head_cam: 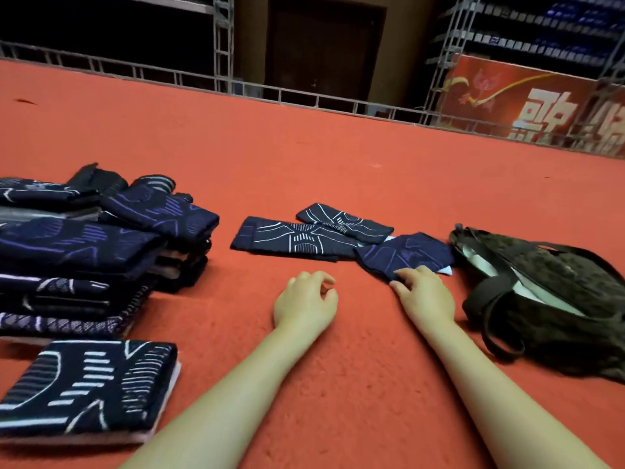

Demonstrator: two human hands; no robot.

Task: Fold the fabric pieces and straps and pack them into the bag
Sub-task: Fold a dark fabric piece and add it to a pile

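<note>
Three flat navy fabric pieces lie mid-carpet: a long white-lined one [291, 240], a second one [345, 220] behind it, and a purple-lined one [406, 253] nearest the bag. My right hand [424, 294] rests on the near corner of the purple-lined piece, fingertips on its edge. My left hand [306, 301] hovers just left of it, fingers loosely curled, holding nothing. A dark patterned bag [554, 299] lies open at the right, pale lining showing, its strap looped in front.
A tall stack of folded navy fabrics [94, 245] sits at the left, with one folded white-striped piece [91, 390] in front of it. All lie on a red carpet [304, 157]. A metal truss rail [304, 96] borders the far edge.
</note>
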